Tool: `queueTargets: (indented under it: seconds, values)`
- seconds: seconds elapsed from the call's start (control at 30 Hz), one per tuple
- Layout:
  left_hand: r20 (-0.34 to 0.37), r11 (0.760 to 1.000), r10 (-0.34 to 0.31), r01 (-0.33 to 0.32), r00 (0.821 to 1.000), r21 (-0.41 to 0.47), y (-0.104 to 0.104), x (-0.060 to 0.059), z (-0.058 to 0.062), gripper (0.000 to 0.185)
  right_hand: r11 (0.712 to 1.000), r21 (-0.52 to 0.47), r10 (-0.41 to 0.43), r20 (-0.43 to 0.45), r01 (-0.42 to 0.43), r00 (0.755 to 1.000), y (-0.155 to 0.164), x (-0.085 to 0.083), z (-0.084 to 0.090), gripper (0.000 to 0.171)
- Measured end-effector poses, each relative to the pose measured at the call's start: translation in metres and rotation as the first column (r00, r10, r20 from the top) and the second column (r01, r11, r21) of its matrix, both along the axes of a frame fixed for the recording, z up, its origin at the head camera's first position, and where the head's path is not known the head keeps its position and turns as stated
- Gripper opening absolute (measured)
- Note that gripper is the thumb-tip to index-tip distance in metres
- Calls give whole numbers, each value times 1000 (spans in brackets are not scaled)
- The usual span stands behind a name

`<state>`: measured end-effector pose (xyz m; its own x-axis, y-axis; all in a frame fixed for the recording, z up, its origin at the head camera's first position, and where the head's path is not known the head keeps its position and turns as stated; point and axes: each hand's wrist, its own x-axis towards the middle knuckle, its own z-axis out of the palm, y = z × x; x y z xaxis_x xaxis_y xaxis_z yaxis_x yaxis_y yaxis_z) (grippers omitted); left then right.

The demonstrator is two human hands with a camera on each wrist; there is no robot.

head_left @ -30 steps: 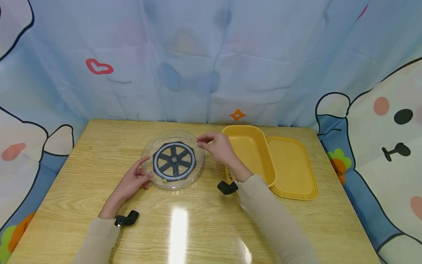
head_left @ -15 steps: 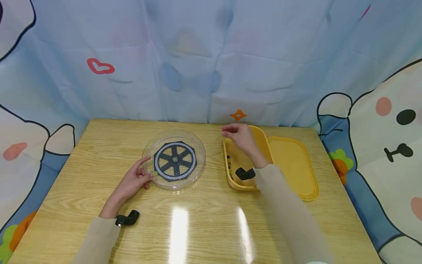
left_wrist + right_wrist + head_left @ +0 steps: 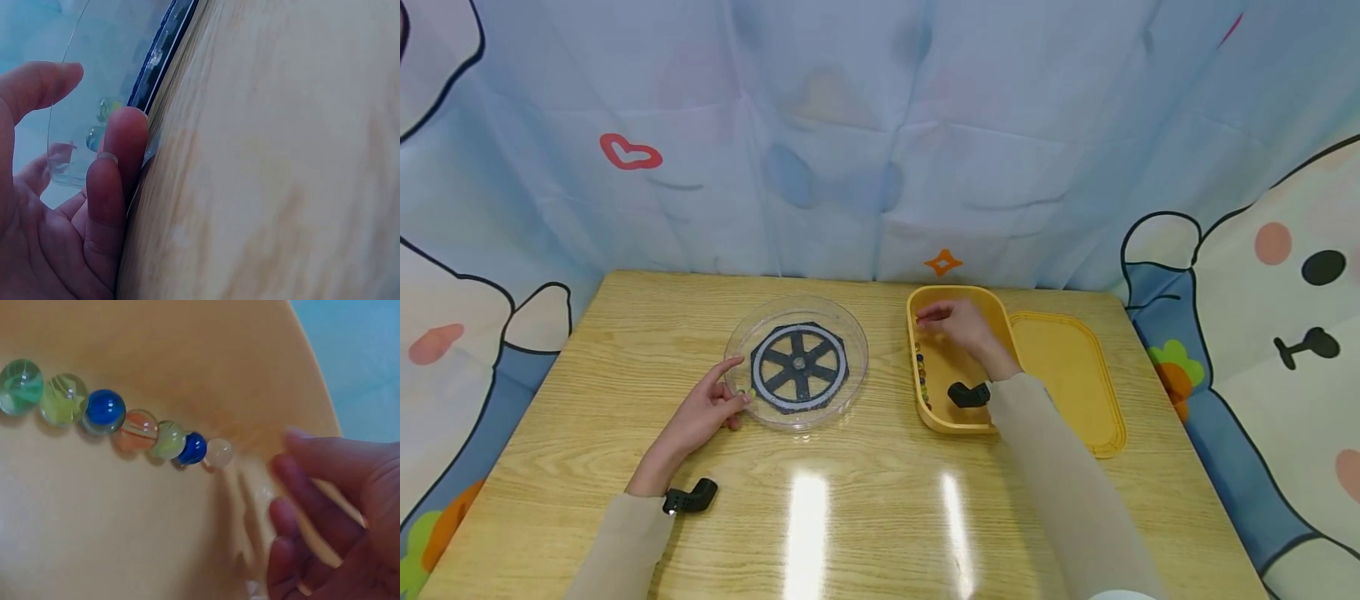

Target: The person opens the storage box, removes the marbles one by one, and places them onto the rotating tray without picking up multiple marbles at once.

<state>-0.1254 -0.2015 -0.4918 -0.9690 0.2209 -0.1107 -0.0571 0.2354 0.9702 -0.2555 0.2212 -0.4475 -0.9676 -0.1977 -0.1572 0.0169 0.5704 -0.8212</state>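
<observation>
My left hand (image 3: pixel 702 410) grips the near-left rim of a clear round dish (image 3: pixel 859 367) with thumb and fingertips. A dark six-spoked wheel shape (image 3: pixel 799 364) shows within the dish. Two glass marbles (image 3: pixel 95 137) lie in the dish by the left thumb. My right hand (image 3: pixel 958 323) is inside the yellow tray (image 3: pixel 958 421), fingers loosely bent, nothing visible between them. Along the tray's left wall runs a row of glass marbles (image 3: pixel 105 412) in green, yellow, blue and orange. The pale end marble (image 3: pixel 219 453) is closest to the right fingertips.
A flat yellow lid (image 3: pixel 1071 383) lies right of the tray, partly under its edge. The wooden table (image 3: pixel 880 500) ends at a blue printed curtain (image 3: pixel 850 125) behind. A black wrist camera (image 3: pixel 968 395) on the right arm overlaps the tray in the head view.
My right hand has moved right from the dish's edge into the tray. A yellow-green marble in the dish has rolled left toward the left thumb. The left hand has stayed on the rim.
</observation>
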Motion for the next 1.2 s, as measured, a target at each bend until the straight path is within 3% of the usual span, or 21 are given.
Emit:
queueTargets:
  seconds: [0.13,0.3,0.97,1.2]
  values:
    - [0,1000,2,-2,1000,5,0,0,1,65,993,81,72,105,-81,992,6,0,-5,28]
    - [-3,1000,4,-4,1000,10,1,0,1,64,990,74,105,172,-119,980,8,0,-9,31]
    - [2,1000,-2,2,1000,5,0,1,-1,64,978,158,110,161,-136,981,2,0,-12,20]
    - [6,1000,1,-1,1000,7,0,1,0,65,977,164,114,120,-133,986,6,1,-8,21]
